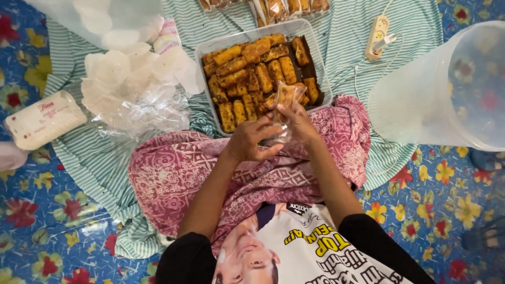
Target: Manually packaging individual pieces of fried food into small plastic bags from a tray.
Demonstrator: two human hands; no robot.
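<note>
**Snack bag held over tray, 2 hands engaged**

Snack bag [284, 105], small and clear, sat between both hands just above the near edge of the tray [210, 48] of browned fried pieces [247, 79]. Right hand [299, 122] had fingers pinched on the bag's upper part. Left hand [251, 141] had fingers curled against its lower part. Loose clear wrappers [131, 84] lay left of the tray; a translucent tub [447, 89] stood right.

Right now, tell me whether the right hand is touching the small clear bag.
Touching. The head view shows the right hand pinching the small clear bag with its fingers closed on the plastic, above the tray of fried pieces; the left hand is at the bag's lower edge.
</note>
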